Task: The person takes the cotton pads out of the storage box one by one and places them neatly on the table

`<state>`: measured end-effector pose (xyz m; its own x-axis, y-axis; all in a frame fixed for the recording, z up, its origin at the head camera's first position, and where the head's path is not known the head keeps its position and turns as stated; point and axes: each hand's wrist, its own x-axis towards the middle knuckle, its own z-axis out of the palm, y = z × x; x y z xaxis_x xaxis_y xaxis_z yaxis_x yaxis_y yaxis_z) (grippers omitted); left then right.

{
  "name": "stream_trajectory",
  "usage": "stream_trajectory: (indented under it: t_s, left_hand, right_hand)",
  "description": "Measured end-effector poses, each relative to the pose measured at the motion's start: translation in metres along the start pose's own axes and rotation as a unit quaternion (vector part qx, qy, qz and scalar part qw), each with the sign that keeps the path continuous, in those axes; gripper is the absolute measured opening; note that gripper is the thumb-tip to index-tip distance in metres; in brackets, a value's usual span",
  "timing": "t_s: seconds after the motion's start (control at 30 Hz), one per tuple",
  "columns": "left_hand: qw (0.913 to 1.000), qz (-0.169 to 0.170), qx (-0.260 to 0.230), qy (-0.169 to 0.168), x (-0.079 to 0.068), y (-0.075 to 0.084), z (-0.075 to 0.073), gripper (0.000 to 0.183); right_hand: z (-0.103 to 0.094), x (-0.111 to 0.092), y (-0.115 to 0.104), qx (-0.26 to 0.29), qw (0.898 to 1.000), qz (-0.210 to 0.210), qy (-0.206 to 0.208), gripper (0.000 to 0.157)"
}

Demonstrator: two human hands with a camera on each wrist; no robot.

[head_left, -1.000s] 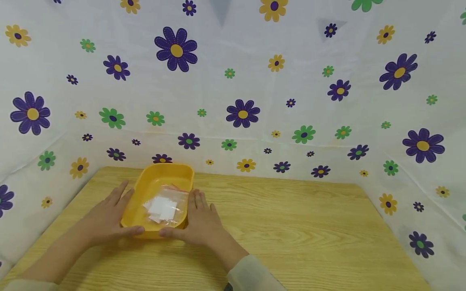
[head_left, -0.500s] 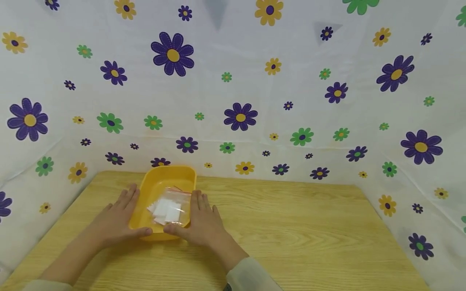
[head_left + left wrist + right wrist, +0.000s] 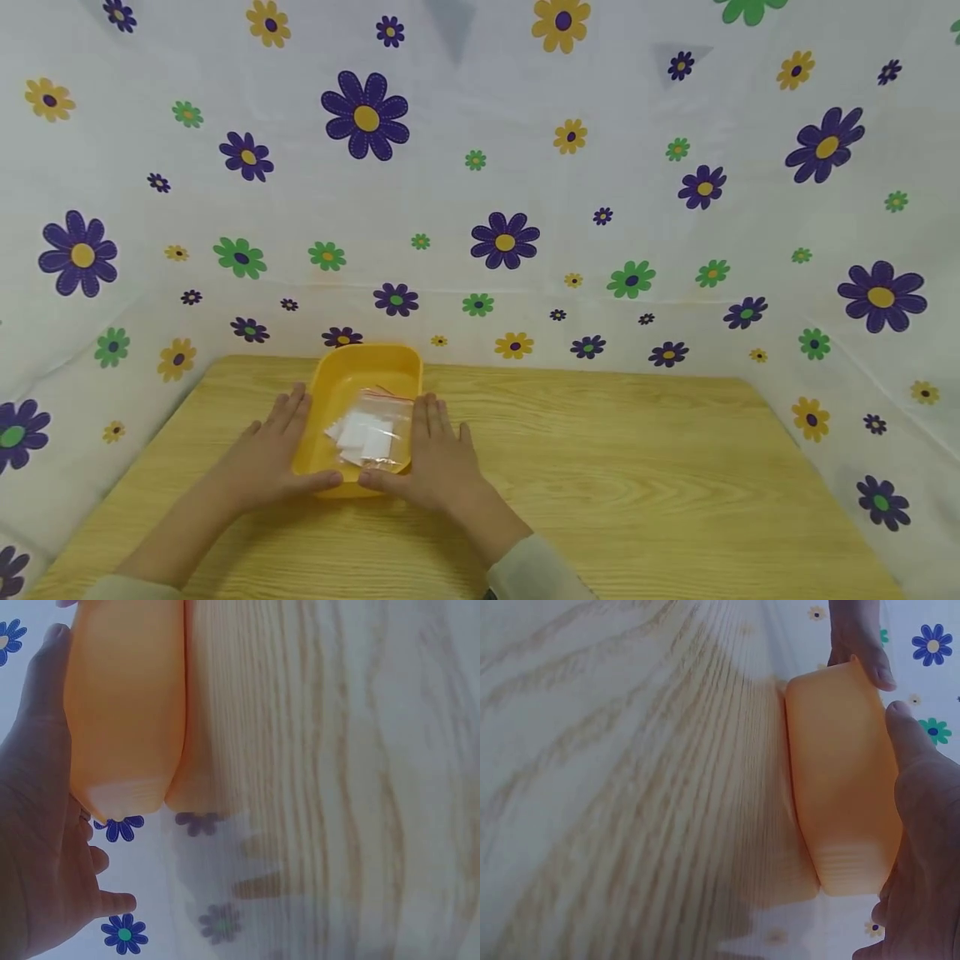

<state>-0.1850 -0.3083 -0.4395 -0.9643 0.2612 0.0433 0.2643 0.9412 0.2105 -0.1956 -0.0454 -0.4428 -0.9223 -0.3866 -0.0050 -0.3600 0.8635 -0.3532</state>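
A yellow plastic tray [image 3: 358, 373] sits on the table, left of centre in the head view. In it lies a clear zip bag [image 3: 392, 408] with a red seal line and several flat white pieces [image 3: 367, 437] inside. My left hand [image 3: 266, 462] lies along the tray's left side, fingers straight, thumb at the near edge. Along the right side, my right hand [image 3: 442, 462] touches the tray the same way, its thumb tip close to the left one. Both wrist views show the tray's outer wall [image 3: 127, 705] beside the hand, the right one also from low down [image 3: 840, 772].
The wooden table [image 3: 600, 467] extends to the right of the tray. A white cloth with printed flowers [image 3: 600, 258] hangs as a wall behind the table and along both sides. The tray's far end stands near the back cloth.
Both hands and the tray with its bag have shifted to the right in the head view, and slightly nearer. The camera has also moved a little. The hands keep their place on the tray.
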Motion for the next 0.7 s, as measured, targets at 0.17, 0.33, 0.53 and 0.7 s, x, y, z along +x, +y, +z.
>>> stream_trajectory:
  t_s: [0.17, 0.33, 0.53, 0.7]
  left_hand:
    - [1.0, 0.006, 0.003, 0.001, 0.003, 0.005, 0.002, 0.127]
    - [1.0, 0.003, 0.0, -0.002, 0.004, 0.01, 0.001, 0.127]
    - [1.0, -0.003, -0.007, -0.005, 0.005, 0.016, 0.002, 0.129]
    - [0.9998, -0.003, -0.015, -0.008, 0.005, 0.024, -0.001, 0.131]
  right_hand:
    - [-0.004, -0.002, 0.005, -0.002, 1.0, 0.007, -0.004, 0.127]
    - [-0.006, -0.004, 0.006, -0.002, 1.0, 0.01, -0.009, 0.127]
    - [-0.008, -0.005, 0.011, 0.012, 1.0, 0.016, -0.018, 0.128]
    - [-0.01, -0.007, 0.018, 0.013, 0.999, 0.016, -0.024, 0.131]
